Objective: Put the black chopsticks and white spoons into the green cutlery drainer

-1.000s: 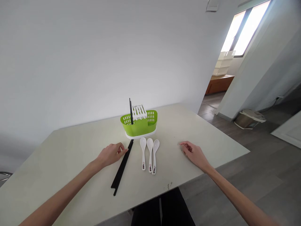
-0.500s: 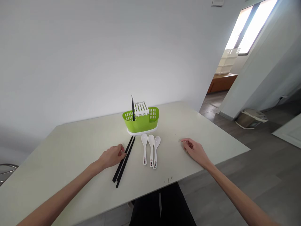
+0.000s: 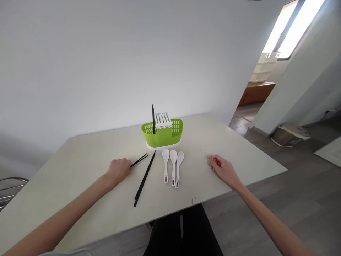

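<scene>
Head cam here, and some bits are tricky to make out. Left hand [image 3: 119,169] is closed around a pair of thin black chopsticks [image 3: 136,163]. You only get the back of the fist, so the thumb and the thick ends are hidden; just the tapered ends poke out, angled toward the basket and slightly spread apart.

Right beside that, more black chopsticks [image 3: 144,180] lie slanted on the pale table [image 3: 93,160]. They're packed so close they blur into one dark strip, though two uneven ends show at the near side.

Next along are three white spoons [image 3: 173,156], bowls away from the person, the middle and right ones touching near the handle ends. Each handle has a little printed mark, too small to read.

Behind them sits the green cutlery basket [image 3: 163,142] on a white base, with black chopsticks [image 3: 153,120] standing in its left compartment, lower ends hidden by the front wall. A white slotted rack [image 3: 163,121] covers the middle section.

Right hand [image 3: 220,169] rests by the table's right side, well apart from the spoons, fingers loosely curled. Can't tell how wide the grip is or what's under the palm. Chair frame [image 3: 12,192] is cut off at the left edge.
</scene>
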Demonstrator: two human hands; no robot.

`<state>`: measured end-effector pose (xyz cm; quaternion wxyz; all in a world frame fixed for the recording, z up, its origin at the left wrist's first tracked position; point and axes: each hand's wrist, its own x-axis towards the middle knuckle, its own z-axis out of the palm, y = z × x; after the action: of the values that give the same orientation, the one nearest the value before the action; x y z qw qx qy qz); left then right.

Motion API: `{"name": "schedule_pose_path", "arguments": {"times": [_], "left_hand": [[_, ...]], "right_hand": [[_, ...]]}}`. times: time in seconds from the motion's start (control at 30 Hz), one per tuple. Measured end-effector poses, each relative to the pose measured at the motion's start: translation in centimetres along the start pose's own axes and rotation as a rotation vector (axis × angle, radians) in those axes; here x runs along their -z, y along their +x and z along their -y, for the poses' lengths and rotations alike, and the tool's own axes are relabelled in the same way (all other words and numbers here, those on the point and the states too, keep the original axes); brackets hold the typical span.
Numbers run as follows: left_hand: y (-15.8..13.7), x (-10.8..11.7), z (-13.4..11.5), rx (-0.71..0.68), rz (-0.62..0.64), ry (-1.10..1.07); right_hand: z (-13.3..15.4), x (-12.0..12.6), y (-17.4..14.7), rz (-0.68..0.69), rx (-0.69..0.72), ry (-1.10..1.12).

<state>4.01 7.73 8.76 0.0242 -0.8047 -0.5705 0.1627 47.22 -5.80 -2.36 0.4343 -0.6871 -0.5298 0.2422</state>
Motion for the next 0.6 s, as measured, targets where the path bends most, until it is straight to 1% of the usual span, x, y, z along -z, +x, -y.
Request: {"name": "schedule_pose_path", "arguments": {"times": [0.1,0.17,0.23,0.33,0.4,0.47,0.53,0.6], "left_hand": [[0.0,-0.2,0.7,0.017,-0.027,0.003],[0.0,0.2,1.3,0.031,-0.053,-0.008],[0.3,1.2,2.2,0.042,-0.094,-0.017],[1.0,3.7,3.9,0.067,-0.248,-0.084],[1.6,5.9,4.8,0.089,-0.385,-0.226],[2.3,8.2,5.3,0.121,-0.528,-0.429],[2.8,10.4,5.2,0.166,-0.670,-0.656],[3.3,12.4,4.4,0.195,-0.772,-0.870]], "right_hand": [[-0.5,-0.1,0.0,0.002,0.000,0.004],[-0.9,-0.2,0.1,0.003,0.009,0.011],[-1.3,-0.3,0.2,0.008,0.018,0.017],[-1.7,-0.5,0.3,0.019,0.024,0.016],[-1.8,-0.5,0.3,0.017,0.027,0.017],[-1.7,-0.5,0.3,0.017,0.031,0.019],[-1.6,-0.5,0.3,0.020,0.033,0.022],[-1.5,-0.4,0.3,0.023,0.034,0.024]]}}
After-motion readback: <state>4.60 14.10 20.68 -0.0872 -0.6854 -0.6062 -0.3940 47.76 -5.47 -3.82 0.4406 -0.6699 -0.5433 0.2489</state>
